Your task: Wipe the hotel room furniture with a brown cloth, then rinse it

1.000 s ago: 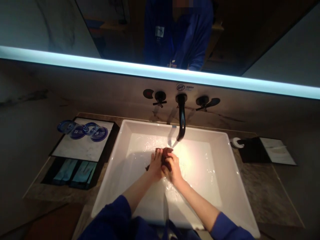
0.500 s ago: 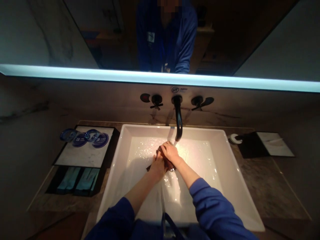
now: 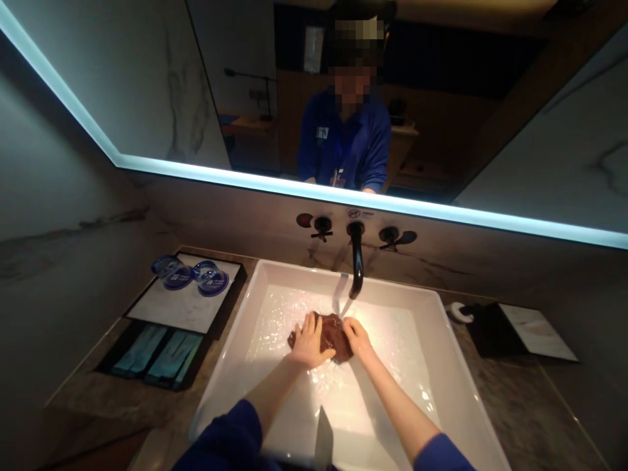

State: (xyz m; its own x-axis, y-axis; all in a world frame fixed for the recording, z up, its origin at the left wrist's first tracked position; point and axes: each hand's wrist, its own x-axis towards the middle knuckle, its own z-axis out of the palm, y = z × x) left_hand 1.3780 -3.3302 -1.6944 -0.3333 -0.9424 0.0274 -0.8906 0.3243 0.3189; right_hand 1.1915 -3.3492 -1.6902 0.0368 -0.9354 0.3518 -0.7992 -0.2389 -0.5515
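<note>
A dark brown wet cloth lies crumpled in the shallow water of the white sink. Across its left part rests my left hand, palm down with the fingers spread and stretched. My right hand has curled fingers closed on the cloth's right edge. Just above and behind the hands is the black spout, and a pale streak of water seems to run from its tip towards the cloth.
Black cross handles flank the spout on the wall, under a lit mirror reflecting a person in blue. On the left, a marble-topped tray carries two glasses on blue discs, with teal packets in front. A black-and-marble box stands right.
My hands have moved apart, and the cloth is spread wider between them. The left hand has flattened; the right has shifted to the cloth's right edge. The view has tilted up.
</note>
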